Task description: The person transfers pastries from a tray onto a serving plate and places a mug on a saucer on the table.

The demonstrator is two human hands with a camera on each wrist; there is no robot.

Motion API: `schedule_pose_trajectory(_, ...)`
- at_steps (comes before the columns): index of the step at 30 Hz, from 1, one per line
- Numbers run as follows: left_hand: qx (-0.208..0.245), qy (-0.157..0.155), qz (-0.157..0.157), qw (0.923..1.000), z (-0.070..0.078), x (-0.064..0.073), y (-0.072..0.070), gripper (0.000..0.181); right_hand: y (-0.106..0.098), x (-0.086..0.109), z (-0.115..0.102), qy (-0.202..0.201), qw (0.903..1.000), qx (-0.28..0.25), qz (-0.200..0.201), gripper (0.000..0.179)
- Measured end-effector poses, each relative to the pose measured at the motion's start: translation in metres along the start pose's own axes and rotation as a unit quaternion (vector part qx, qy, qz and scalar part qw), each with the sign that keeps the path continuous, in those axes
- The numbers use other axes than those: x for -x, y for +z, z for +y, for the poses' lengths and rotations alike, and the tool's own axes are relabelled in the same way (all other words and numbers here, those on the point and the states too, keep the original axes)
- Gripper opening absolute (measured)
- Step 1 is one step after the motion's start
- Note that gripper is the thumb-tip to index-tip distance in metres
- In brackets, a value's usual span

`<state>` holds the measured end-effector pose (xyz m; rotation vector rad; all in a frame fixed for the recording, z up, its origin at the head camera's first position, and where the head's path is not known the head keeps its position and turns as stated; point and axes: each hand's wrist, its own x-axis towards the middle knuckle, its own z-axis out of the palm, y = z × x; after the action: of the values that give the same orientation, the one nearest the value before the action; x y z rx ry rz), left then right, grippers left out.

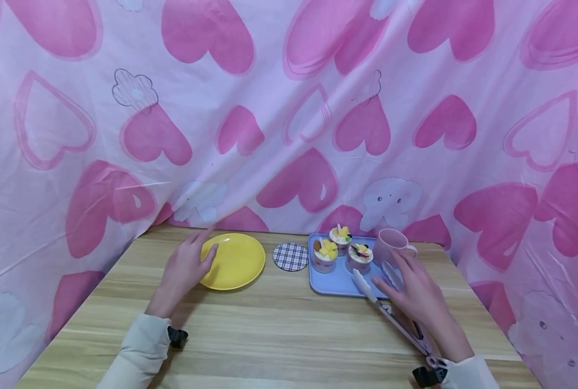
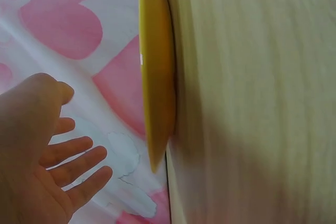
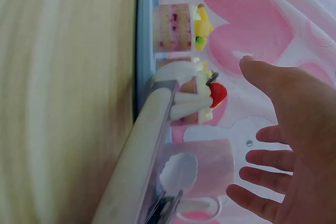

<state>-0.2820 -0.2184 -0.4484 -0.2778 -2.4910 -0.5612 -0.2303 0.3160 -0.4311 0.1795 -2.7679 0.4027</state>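
Two hands, one plate, one mat, one tray, three cups, one mug and one pair of tongs can be counted. The yellow plate (image 1: 235, 262) is set on the left of the wooden counter (image 1: 269, 335). The round checked mat (image 1: 291, 256) is placed between the plate and the blue tray (image 1: 334, 284). On the tray, the three cups (image 1: 324, 263) are grouped, two in front and one behind, all topped with bits of fruit. The pink mug (image 1: 390, 242) is found at the tray's right side, partly hidden. The tongs (image 1: 387, 312) are spread apart, with their white tips by the cups and the mug and their handles pointed back to the right wrist.

Both arms are stretched forward in pale sleeves (image 1: 138, 346). The left hand (image 1: 186, 270) is held up over the plate's left edge, with its thumb pointed in. Its fingers are loose and a bit bent, apart from the plate, and nothing is gripped. The right hand (image 1: 417, 289) is held above the tongs and near the mug. Its fingers are spread and loose, and the tongs are not touched.
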Motion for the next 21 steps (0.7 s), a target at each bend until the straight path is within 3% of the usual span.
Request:
schedule_pose_trajectory(8, 0.008, -0.013, -0.021, 0.9997, -0.013, 0.003, 0.004, 0.043, 0.004, 0.014, 0.010, 0.038, 0.9968, 0.002, -0.070, 0.106)
schedule_pose_trajectory(15, 0.017, -0.045, -0.049, 0.9977, -0.022, 0.002, 0.007, 0.043, 0.008, 0.019, 0.015, 0.064, 0.9929, 0.008, -0.100, 0.111)
schedule_pose_trajectory(21, 0.022, -0.048, -0.064, 0.9966, -0.028, 0.000, 0.011, 0.042, 0.007, 0.023, 0.018, 0.073, 0.9892, 0.008, -0.127, 0.124)
